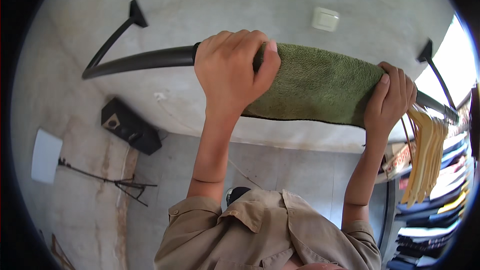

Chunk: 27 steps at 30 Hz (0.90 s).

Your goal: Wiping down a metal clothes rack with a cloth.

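Observation:
A dark metal rail is mounted on the wall by angled brackets and runs across the view. Over it hangs a green plush cloth with a dark lower edge. My left hand wraps over the rail at the cloth's left end, the thumb lying against the cloth's edge. At the cloth's right end, my right hand closes around rail and cloth, thumb in front. Just right of that hand, several light wooden hangers hang together from the rail.
A white wall switch sits above the rail. Lower left are a black loudspeaker and a white panel beside a black tripod stand. Many folded or stacked garments fill the right side, near a bright opening.

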Each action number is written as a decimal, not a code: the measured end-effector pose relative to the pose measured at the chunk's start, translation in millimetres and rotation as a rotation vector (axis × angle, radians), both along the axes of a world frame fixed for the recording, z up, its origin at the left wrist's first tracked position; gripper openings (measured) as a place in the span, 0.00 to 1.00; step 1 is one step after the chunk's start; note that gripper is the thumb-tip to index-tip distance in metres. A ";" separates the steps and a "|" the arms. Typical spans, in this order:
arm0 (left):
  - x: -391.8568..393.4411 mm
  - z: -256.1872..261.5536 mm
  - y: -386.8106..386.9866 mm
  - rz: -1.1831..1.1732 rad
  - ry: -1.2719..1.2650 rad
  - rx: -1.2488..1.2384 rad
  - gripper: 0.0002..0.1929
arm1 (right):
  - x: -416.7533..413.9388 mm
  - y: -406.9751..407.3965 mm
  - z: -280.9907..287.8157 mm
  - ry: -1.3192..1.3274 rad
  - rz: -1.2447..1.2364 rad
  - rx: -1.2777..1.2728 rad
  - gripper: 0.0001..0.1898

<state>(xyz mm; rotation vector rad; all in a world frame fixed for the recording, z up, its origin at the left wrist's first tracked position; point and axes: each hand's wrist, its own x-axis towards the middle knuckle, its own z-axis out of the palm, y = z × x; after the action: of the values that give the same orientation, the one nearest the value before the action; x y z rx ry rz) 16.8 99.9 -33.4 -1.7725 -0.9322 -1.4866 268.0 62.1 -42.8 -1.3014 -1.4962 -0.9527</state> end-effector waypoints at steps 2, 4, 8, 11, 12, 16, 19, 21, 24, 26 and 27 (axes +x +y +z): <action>-30.4 -1.5 1.1 0.032 -0.030 0.005 0.08 | -31.5 4.3 -1.2 -0.014 0.018 0.027 0.12; -62.9 0.2 3.4 0.048 -0.062 0.029 0.09 | -64.0 5.0 1.1 -0.019 0.053 0.034 0.12; -122.6 1.3 7.6 0.096 -0.054 0.046 0.08 | -122.4 7.3 2.8 0.002 0.070 0.024 0.11; -159.8 -4.5 10.0 0.104 -0.021 0.047 0.07 | -156.0 11.5 -1.0 0.002 0.073 0.035 0.10; -172.8 -3.7 11.6 0.101 -0.013 0.058 0.07 | -169.4 11.5 1.2 -0.014 0.084 0.030 0.10; -222.2 -3.0 10.9 0.149 0.021 0.039 0.14 | -221.0 13.2 3.9 -0.047 0.151 0.008 0.10; -254.2 -2.8 12.9 0.149 0.000 0.043 0.15 | -257.5 16.0 5.5 -0.079 0.186 0.042 0.09; -272.2 -3.6 13.8 0.153 -0.005 0.051 0.15 | -278.5 16.5 5.7 -0.086 0.199 0.042 0.09; -296.0 -4.4 16.3 0.144 -0.021 0.069 0.12 | -305.2 17.9 4.1 -0.094 0.222 0.052 0.09; -310.4 -2.1 16.0 0.129 -0.026 0.078 0.10 | -320.7 20.4 4.1 -0.096 0.238 0.074 0.09; -314.7 -1.6 15.9 0.121 -0.039 0.082 0.10 | -324.6 21.1 4.1 -0.091 0.226 0.069 0.09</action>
<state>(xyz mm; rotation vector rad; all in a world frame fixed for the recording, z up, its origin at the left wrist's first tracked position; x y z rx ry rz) -297.9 115.8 -35.0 -1.6053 -0.9666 -1.4664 -56.6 83.2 -38.8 -1.0268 -1.6259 -0.9171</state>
